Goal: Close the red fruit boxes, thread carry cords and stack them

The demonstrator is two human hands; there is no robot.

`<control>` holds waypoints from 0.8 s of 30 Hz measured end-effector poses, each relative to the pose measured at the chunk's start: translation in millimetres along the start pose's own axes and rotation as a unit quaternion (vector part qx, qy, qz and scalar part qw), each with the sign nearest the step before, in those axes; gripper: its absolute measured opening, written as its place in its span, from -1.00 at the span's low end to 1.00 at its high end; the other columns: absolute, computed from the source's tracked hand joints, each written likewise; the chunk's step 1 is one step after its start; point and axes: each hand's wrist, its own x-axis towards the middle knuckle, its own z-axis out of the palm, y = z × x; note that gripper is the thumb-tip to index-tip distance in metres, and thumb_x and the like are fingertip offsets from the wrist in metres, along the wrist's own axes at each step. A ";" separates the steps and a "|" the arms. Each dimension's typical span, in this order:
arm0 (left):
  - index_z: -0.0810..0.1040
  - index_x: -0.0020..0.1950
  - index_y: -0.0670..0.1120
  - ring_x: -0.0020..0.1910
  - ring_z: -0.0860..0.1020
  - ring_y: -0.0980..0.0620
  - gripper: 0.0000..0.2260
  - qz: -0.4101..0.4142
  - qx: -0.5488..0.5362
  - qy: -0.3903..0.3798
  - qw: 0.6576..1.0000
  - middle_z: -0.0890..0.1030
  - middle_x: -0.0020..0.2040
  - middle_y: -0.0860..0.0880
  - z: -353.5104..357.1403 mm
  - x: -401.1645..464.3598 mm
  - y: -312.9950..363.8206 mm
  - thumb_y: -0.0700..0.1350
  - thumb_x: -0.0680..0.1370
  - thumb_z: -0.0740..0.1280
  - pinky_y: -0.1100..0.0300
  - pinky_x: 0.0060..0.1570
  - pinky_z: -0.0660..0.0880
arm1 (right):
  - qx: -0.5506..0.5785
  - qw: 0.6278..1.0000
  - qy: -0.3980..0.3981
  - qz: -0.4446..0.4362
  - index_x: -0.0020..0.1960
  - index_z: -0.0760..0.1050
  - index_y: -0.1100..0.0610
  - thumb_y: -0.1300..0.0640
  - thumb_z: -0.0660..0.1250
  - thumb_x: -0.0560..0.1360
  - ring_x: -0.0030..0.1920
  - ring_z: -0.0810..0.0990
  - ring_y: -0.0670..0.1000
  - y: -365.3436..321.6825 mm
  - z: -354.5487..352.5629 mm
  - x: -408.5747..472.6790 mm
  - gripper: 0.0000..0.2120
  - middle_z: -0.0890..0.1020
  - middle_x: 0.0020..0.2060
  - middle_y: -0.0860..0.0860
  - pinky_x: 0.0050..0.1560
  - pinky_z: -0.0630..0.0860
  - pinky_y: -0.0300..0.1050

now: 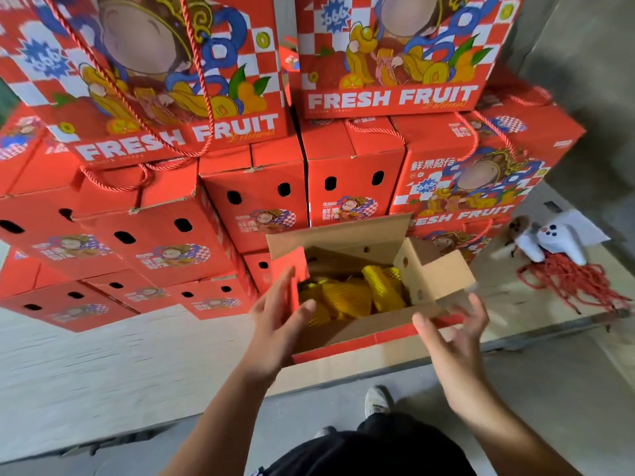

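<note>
So the open box (360, 297) sits dead centre, flaps up, fruit in yellow foam nets (347, 297) showing inside; the left hand (275, 321) comes in at its 9 o'clock edge, fingers spread and loose, gripping nothing; the right hand (453, 334) is at about 4 o'clock, fingers also relaxed and empty, near the short side flap (433, 269); looks like both are lined up to fold flaps inward. Finished boxes (240, 97) are stacked at 12; the pile of red cords (577, 283) waits at 3 o'clock, within reach for threading.
</note>
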 end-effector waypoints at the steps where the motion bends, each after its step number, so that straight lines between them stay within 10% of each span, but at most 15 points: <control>1: 0.25 0.50 0.53 0.47 0.11 0.36 -0.41 -0.006 0.085 -0.026 0.996 0.19 0.47 0.54 -4.6 3.8 -2.9 0.51 0.48 0.25 0.12 0.51 0.06 | 0.037 0.998 -0.039 0.045 0.55 0.07 -0.30 -0.49 0.51 0.10 0.16 0.44 -0.38 -3.0 2.0 4.8 0.14 0.39 0.35 -0.16 0.28 0.33 -0.22; 5: 0.33 0.43 0.52 0.41 0.07 0.07 -0.40 0.010 0.403 -0.070 0.913 0.19 0.46 0.32 -20.7 32.5 -11.1 0.60 0.49 -0.17 -0.01 0.43 0.00 | 0.069 0.992 -0.084 0.070 0.46 0.38 -0.23 -0.57 0.38 0.17 0.22 0.43 -0.39 -8.7 3.4 32.9 -0.08 0.53 0.17 -0.46 0.28 0.21 -0.19; 8: 0.42 0.45 0.35 0.27 0.30 -0.16 -0.57 0.020 0.514 0.001 0.858 0.33 0.38 0.15 -23.2 58.9 -17.4 0.37 0.64 0.05 -0.10 0.28 0.21 | 0.152 0.976 -0.109 0.111 0.40 0.50 -0.13 -0.40 0.32 0.37 0.41 0.48 -0.05 -21.6 0.8 57.2 -0.33 0.65 0.28 -0.14 0.46 0.25 -0.02; 14: 0.15 0.67 0.23 0.39 0.20 -0.14 -0.30 0.075 0.358 0.001 0.931 0.20 0.54 -0.01 -17.2 57.4 -27.5 0.05 0.51 0.18 0.04 0.39 0.08 | 0.034 0.980 -0.179 0.084 0.30 0.63 -0.18 -0.39 0.02 0.59 0.39 0.51 0.01 -38.4 -1.4 67.2 -0.45 0.67 0.25 -0.15 0.55 0.21 0.16; 18: 0.04 0.71 0.10 0.51 0.15 -0.14 -0.29 0.113 0.347 0.006 0.931 0.17 0.59 -0.06 -15.3 42.3 -35.1 0.03 0.56 0.18 0.11 0.41 -0.02 | -0.070 0.979 -0.187 -0.052 0.44 0.44 -0.26 -0.44 0.00 0.47 0.58 0.23 -0.11 -20.4 -16.3 56.6 -0.37 0.30 0.57 -0.18 0.61 0.11 0.12; 24: -0.05 0.71 0.12 0.55 0.10 -0.04 -0.31 0.101 0.304 0.026 0.947 0.12 0.63 0.05 -11.5 34.1 -43.6 0.11 0.61 0.13 0.13 0.42 -0.03 | -0.305 0.864 -0.335 -0.221 0.65 0.05 -0.22 -0.52 0.31 0.41 0.64 0.00 -0.14 -3.1 -60.3 71.7 -0.06 0.02 0.65 -0.24 0.56 0.10 0.03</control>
